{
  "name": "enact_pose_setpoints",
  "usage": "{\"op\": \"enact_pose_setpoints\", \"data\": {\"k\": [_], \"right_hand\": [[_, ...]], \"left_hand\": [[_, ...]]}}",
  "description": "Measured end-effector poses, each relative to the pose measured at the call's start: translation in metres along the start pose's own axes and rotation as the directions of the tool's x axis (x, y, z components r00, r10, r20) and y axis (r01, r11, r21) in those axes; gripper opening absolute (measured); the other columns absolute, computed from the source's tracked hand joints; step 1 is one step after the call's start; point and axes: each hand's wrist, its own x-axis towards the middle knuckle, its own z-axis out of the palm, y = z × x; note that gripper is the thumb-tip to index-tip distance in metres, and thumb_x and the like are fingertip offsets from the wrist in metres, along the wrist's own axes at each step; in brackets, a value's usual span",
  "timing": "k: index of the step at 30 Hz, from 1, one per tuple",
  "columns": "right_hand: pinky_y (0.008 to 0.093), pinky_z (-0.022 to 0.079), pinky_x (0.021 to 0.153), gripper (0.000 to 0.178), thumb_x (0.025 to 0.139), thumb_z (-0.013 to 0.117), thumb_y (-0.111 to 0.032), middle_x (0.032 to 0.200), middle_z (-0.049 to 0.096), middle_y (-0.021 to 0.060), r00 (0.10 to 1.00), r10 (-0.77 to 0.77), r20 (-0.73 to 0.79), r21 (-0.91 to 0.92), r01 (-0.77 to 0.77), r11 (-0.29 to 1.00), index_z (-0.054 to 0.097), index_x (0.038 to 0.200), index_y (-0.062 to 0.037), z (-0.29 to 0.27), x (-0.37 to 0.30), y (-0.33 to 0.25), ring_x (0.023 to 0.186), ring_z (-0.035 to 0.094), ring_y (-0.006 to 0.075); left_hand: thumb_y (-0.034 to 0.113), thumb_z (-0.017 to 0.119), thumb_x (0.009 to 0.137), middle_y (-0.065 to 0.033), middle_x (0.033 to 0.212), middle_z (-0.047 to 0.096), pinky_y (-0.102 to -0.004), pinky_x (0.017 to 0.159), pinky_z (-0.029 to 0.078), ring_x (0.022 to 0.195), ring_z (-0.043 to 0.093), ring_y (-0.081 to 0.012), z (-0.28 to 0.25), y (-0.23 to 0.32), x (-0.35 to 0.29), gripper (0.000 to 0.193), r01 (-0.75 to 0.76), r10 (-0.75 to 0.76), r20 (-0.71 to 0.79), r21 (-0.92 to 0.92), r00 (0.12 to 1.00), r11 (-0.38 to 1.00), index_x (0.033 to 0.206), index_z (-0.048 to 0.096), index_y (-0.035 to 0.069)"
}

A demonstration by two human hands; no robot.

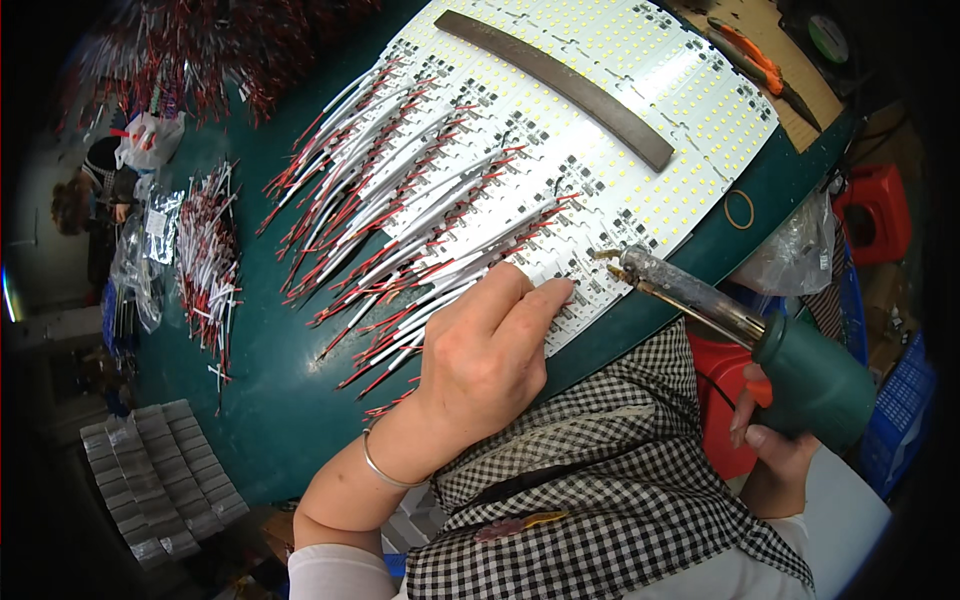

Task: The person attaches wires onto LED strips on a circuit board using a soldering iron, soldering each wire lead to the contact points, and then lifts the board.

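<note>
My left hand (490, 350) is pinched closed over the near edge of a sheet of white LED circuit boards (690, 110); what sits between its fingertips is hidden. Rows of red and white wires (400, 215) lie along the left part of the boards, their loose ends hanging to the left, some right beside this hand. In my right hand (775, 445) is a green soldering gun (815, 375) with an orange-red trigger. Its bent tip points left, over the boards, a little beyond my left fingertips. A curved dark metal bar (560, 85) lies across the boards.
On the green table (290, 400), a loose wire bundle (207, 260) lies left, with a larger heap (220, 50) behind. Orange-handled pliers (750, 55) rest on cardboard at far right, near a rubber band (739, 209). A red stool (872, 215) and stacked grey pieces (160, 480) stand beyond the table.
</note>
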Motion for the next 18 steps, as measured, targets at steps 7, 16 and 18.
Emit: {"op": "enact_pose_setpoints", "data": {"k": [7,16,18], "right_hand": [[0.0257,0.051,0.048,0.065,0.072,0.078,-0.011,0.109,0.062,0.0211,0.998,0.066,-0.015,0.011,-0.066,0.998,0.049,0.124,0.0149,-0.005,-0.013,0.000,0.062,0.061,0.0185],[0.0282,0.052,0.058,0.061,0.075,0.076,-0.010,0.101,0.062,0.0169,0.992,0.121,0.020,-0.090,-0.119,0.989,0.048,0.126,0.0093,-0.011,-0.021,-0.008,0.068,0.062,0.0186],[0.0308,0.052,0.067,0.060,0.075,0.075,-0.009,0.093,0.064,0.0125,0.983,0.176,0.051,-0.149,-0.167,0.975,0.047,0.127,0.0059,-0.008,-0.017,-0.015,0.072,0.063,0.0187]], "left_hand": [[-0.013,0.063,0.066,-0.0083,0.071,0.055,-0.0320,0.048,0.044,0.056,0.055,-0.0219,-0.003,-0.002,0.002,0.034,0.079,-0.076,0.055,-0.064,0.996,0.995,0.096,0.069,0.004],[-0.016,0.063,0.065,-0.0083,0.072,0.060,-0.0289,0.052,0.046,0.059,0.058,-0.0201,-0.005,-0.004,0.003,0.038,0.038,-0.022,0.136,-0.115,0.990,0.993,0.095,0.072,0.005],[-0.016,0.063,0.064,-0.0084,0.072,0.060,-0.0290,0.051,0.046,0.059,0.058,-0.0201,-0.004,-0.005,0.002,0.039,0.004,0.009,0.132,-0.093,0.991,0.996,0.096,0.072,0.005]]}}
